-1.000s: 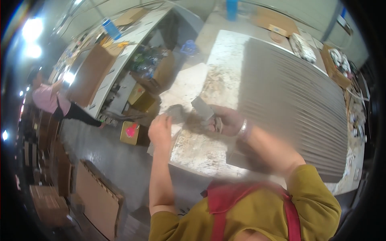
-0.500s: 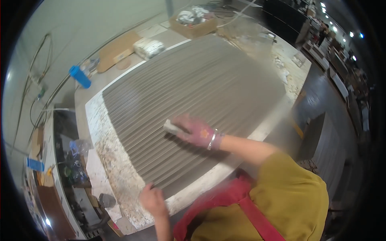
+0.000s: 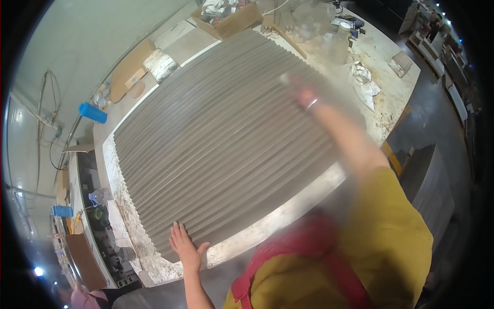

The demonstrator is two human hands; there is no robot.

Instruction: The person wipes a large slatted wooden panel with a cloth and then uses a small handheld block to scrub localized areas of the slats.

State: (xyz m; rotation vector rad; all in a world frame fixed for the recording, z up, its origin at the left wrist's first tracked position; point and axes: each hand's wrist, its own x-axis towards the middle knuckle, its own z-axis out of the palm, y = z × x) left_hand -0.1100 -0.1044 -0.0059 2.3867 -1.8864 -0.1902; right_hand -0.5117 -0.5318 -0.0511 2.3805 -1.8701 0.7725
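Note:
A large grey-brown panel with wavy ridges (image 3: pixel 221 139) lies flat on a worktable (image 3: pixel 154 270) covered in pale smears. My left hand (image 3: pixel 186 248), bare, rests with spread fingers on the panel's near left corner. Over the far right part of the panel is my right hand (image 3: pixel 304 92), in a pink glove and smeared by motion. Its fingers are closed on a small pale block (image 3: pixel 285 79), of which only a blurred end shows. I cannot make out what the block is made of.
Along the back stand a blue cup (image 3: pixel 93 113), a wrapped white bundle (image 3: pixel 160 65) and a cardboard box (image 3: pixel 231 26) of crumpled stuff. Crumpled plastic (image 3: pixel 364 82) and a bottle (image 3: pixel 341 41) sit at the far right. Stacked boards (image 3: pixel 429 185) stand beyond the right edge.
My right hand has swept with the pale block from the panel's middle to its far right. My left hand has flattened and spread on the near left corner. The view has shifted.

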